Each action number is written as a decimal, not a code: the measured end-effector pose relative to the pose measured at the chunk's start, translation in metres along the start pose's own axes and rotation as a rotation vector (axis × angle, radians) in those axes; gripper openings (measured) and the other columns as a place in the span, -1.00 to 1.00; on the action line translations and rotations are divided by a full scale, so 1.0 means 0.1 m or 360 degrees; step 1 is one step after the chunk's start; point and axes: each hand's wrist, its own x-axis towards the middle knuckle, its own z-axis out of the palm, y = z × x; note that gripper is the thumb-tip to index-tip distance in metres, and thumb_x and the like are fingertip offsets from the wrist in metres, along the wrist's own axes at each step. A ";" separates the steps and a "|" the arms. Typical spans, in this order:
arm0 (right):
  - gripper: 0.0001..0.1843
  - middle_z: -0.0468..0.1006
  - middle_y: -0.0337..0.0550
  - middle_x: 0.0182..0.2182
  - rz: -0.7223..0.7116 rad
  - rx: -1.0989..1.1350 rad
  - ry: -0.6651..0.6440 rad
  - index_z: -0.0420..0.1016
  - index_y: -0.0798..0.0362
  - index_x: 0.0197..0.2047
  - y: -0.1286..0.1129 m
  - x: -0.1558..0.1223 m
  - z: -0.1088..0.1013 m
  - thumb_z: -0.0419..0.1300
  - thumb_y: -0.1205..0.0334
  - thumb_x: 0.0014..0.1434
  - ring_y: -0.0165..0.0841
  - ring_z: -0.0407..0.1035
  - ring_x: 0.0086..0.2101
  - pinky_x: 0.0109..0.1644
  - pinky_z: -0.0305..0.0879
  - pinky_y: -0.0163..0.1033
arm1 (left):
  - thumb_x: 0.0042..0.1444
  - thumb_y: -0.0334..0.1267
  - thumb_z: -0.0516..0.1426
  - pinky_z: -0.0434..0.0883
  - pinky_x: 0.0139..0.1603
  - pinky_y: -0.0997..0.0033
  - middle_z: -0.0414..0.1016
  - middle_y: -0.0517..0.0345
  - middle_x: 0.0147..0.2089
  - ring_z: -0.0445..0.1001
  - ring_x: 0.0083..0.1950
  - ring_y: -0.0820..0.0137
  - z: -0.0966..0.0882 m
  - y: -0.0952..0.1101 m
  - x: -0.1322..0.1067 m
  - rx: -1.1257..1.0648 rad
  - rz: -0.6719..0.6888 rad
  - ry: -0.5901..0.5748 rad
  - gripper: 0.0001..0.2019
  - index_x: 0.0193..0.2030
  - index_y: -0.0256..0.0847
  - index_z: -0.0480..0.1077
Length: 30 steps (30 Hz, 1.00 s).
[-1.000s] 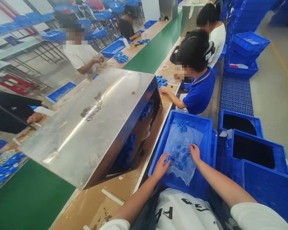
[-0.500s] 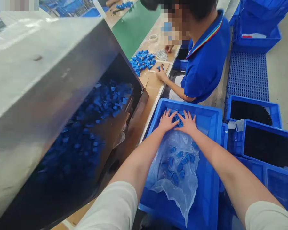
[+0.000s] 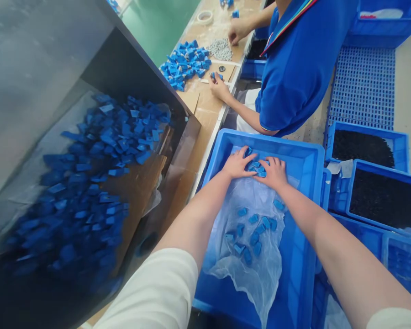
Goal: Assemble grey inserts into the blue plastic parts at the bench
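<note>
Small blue plastic pieces [image 3: 258, 169] lie in a cluster near the far end of a blue plastic tub [image 3: 294, 274]. My left hand [image 3: 239, 164] curves around the cluster from the left, my right hand [image 3: 274, 173] from the right. Both hands press the pieces between them, thumbs near each other on the near side. Palms and undersides of the fingers are hidden. Under the hands and toward me spreads a clear plastic bag [image 3: 263, 283], with several more blue pieces loose on it.
To the left, a dark metal-sided box [image 3: 99, 59] holds a large heap of blue pieces. Beyond the tub a co-worker in a blue shirt [image 3: 297, 77] sits at the bench [image 3: 208, 109], handling small parts. Bins of black parts [image 3: 387, 196] stand on the right.
My hands have drawn in around the cluster, the right one's fingers more curled. The view has shifted, showing more of the heap in the box. The co-worker's hands remain at the bench.
</note>
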 end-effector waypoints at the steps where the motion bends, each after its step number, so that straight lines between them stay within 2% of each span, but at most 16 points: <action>1: -0.24 0.44 0.19 0.15 0.0030 0.0053 0.0018 0.47 0.01 0.27 0.04 0.00 0.01 0.26 -0.32 0.18 0.11 0.23 0.11 0.23 0.08 0.19 | 0.11 0.42 0.17 0.35 0.20 -0.04 -0.08 -0.22 0.55 0.26 0.36 -0.18 0.00 0.00 0.01 0.0012 0.0044 -0.0038 -0.10 0.50 0.04 0.21; 3: -0.14 0.43 0.20 0.17 0.0101 0.0178 0.0083 0.36 0.04 0.35 0.11 -0.02 0.04 0.29 -0.31 0.15 0.12 0.25 0.13 0.24 0.12 0.18 | 0.08 0.45 0.18 0.37 0.17 -0.04 -0.08 -0.22 0.55 0.28 0.34 -0.21 0.00 0.02 0.04 0.0026 0.0086 -0.0077 -0.09 0.48 0.05 0.24; 7: 0.02 0.42 0.17 0.20 0.0155 0.0489 0.0203 0.19 0.07 0.43 0.22 -0.03 0.10 0.36 -0.31 0.08 0.06 0.32 0.16 0.28 0.18 0.14 | 0.09 0.46 0.16 0.42 0.10 0.03 -0.01 -0.28 0.51 0.36 0.28 -0.16 -0.01 0.06 0.10 0.0009 0.0076 -0.0075 -0.11 0.39 -0.10 0.34; 10: 0.14 0.41 0.18 0.20 0.0158 0.0634 0.0167 0.10 0.08 0.46 0.26 -0.01 0.11 0.43 -0.30 0.00 0.05 0.34 0.17 0.31 0.20 0.14 | 0.09 0.46 0.16 0.42 0.11 0.05 0.06 -0.33 0.48 0.37 0.29 -0.15 -0.01 0.07 0.11 0.0007 0.0111 -0.0097 -0.07 0.41 -0.18 0.30; 14: 0.25 0.40 0.15 0.22 0.0113 0.0710 0.0041 -0.01 0.05 0.52 0.28 0.01 0.09 0.49 -0.22 -0.06 0.05 0.31 0.22 0.33 0.21 0.15 | 0.07 0.46 0.17 0.39 0.17 0.03 0.01 -0.39 0.50 0.31 0.33 -0.19 0.00 0.02 0.10 0.0023 0.0191 -0.0120 0.00 0.45 -0.25 0.24; 17: 0.11 0.39 0.10 0.26 -0.0044 0.0635 -0.0113 0.11 0.00 0.49 0.28 0.02 0.07 0.49 -0.09 -0.01 0.05 0.26 0.27 0.39 0.16 0.17 | 0.05 0.43 0.21 0.39 0.16 0.01 0.07 -0.38 0.48 0.28 0.33 -0.20 0.01 0.00 0.13 0.0042 0.0315 -0.0192 -0.01 0.46 -0.22 0.24; 20: -0.11 0.44 0.10 0.22 -0.0032 0.0560 -0.0123 0.26 0.03 0.42 0.26 0.02 0.08 0.44 0.04 0.09 0.05 0.29 0.22 0.35 0.21 0.17 | 0.17 0.34 0.16 0.42 0.06 0.04 0.16 -0.31 0.42 0.32 0.26 -0.15 0.01 0.01 0.14 0.0072 0.0338 -0.0262 -0.21 0.41 -0.10 0.30; 23: -0.17 0.49 0.10 0.15 0.0106 0.0601 -0.0035 0.30 0.06 0.39 0.22 0.02 0.10 0.42 0.10 0.11 0.04 0.35 0.13 0.27 0.29 0.15 | 0.25 0.29 0.10 0.43 -0.01 0.09 0.20 -0.23 0.36 0.41 0.16 -0.06 -0.02 0.04 0.14 0.0100 0.0236 -0.0268 -0.37 0.31 -0.05 0.40; 27: -0.26 0.51 0.10 0.13 0.0279 0.0722 0.0075 0.41 0.06 0.28 0.13 0.01 0.15 0.45 0.12 0.05 0.03 0.36 0.13 0.28 0.29 0.16 | 0.27 0.29 0.08 0.43 -0.05 0.15 0.21 -0.16 0.34 0.49 0.05 0.05 -0.08 0.10 0.14 0.0153 0.0087 -0.0283 -0.42 0.22 -0.05 0.45; 30: -0.22 0.55 0.13 0.07 0.0622 0.0998 0.0315 0.44 0.16 0.21 0.03 -0.01 0.17 0.50 0.11 -0.06 -0.02 0.41 0.09 0.27 0.32 0.10 | 0.29 0.28 0.06 0.43 -0.10 0.19 0.24 -0.15 0.29 0.53 -0.01 0.07 -0.15 0.16 0.15 0.0200 -0.0047 -0.0299 -0.42 0.25 -0.05 0.42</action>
